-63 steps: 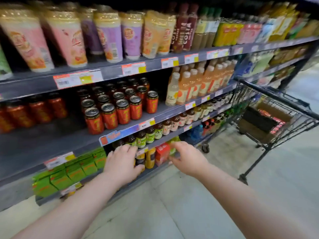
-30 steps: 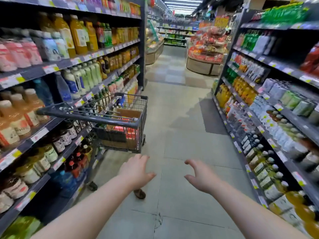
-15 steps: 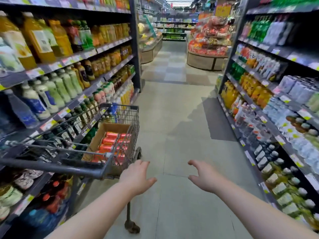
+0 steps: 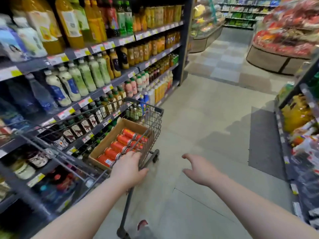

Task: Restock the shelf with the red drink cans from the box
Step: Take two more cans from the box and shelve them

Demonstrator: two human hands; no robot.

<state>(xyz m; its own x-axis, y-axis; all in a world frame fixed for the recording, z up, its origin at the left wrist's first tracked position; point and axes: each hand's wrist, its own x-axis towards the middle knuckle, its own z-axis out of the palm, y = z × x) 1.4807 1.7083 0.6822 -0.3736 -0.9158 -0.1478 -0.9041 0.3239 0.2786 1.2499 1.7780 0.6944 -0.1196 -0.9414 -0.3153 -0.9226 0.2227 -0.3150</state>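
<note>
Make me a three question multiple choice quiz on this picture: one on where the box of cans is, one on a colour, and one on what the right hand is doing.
1. Where is the cardboard box?
A. On the top shelf.
B. On the floor.
C. In the shopping cart.

2. What colour are the cans in the box?
A. Red.
B. Green.
C. Blue.

3. What is the state of the right hand?
A. Gripping a can.
B. Open, holding nothing.
C. Pinching a price tag.

Answers:
1 C, the box sits within the cart's wire walls.
2 A, red bodies with silver ends show in the box.
3 B, its fingers are spread in the air with nothing in them.
</note>
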